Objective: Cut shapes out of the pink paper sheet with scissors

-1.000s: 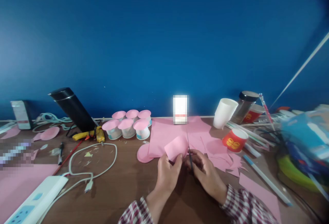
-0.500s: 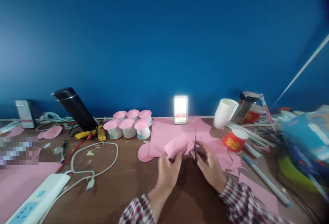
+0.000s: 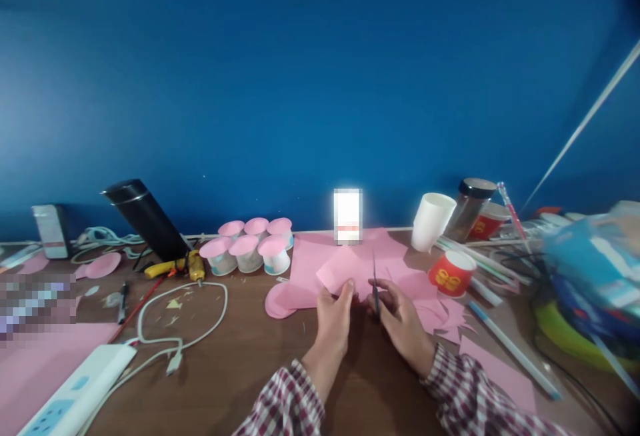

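My left hand (image 3: 336,316) pinches a small piece of pink paper (image 3: 341,268) between thumb and fingers, just above the table. A pair of dark scissors (image 3: 376,289) is in my right hand (image 3: 400,316), its blades pointing up and away from me. The scissors stand a little to the right of the held paper, apart from it. Behind both hands lies a larger pink sheet (image 3: 307,259), with pink paper circles (image 3: 280,301) at its left corner and cut pink scraps (image 3: 435,309) to the right.
Several small cups (image 3: 246,253) with pink tops stand left of the sheet. Further left are a yellow glue gun (image 3: 195,266), a black flask (image 3: 145,219), a white cable (image 3: 224,309) and a power strip (image 3: 83,383). A white cup (image 3: 433,221) and red cup (image 3: 453,275) stand right.
My left hand has turned the pink paper so it tilts more upright. My right hand and the scissors have shifted slightly. The view has tilted up a little.
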`<state>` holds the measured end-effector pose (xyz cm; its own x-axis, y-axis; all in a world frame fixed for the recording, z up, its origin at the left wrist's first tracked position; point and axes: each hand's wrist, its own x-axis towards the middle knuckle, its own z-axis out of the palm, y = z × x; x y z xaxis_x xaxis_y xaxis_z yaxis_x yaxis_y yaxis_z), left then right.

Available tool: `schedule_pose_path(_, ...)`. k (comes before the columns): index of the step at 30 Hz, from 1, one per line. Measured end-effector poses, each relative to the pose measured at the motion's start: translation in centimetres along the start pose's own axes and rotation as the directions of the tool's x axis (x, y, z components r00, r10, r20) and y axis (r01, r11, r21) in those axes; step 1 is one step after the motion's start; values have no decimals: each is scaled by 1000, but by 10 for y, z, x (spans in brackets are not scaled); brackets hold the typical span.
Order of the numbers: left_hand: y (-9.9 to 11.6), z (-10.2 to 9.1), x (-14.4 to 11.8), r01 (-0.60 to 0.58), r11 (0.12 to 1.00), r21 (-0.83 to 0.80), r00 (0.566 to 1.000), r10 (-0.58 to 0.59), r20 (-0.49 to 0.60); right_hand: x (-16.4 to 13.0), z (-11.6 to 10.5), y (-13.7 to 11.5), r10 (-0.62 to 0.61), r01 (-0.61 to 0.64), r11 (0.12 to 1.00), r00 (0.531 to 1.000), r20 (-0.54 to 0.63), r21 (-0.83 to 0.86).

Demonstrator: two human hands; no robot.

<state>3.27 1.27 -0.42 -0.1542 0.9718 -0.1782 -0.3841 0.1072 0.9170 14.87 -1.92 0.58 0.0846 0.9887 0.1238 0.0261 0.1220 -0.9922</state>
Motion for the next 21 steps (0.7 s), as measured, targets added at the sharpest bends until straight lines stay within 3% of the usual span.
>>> schedule_pose_path(6,0,-7,-1,67,982,-178,989,-43,139,1,-1,2,30,-31,998,999,25,57)
schedule_pose_path(12,5,-5,-1,123,974,-192,974,-82,210,0,-1,2,28,-29,999,999,33,43)
schedule_pose_path(21,6,-4,-1,142,976,-168,979,-113,170,0,-1,5,55,-56,998,998,32,31)
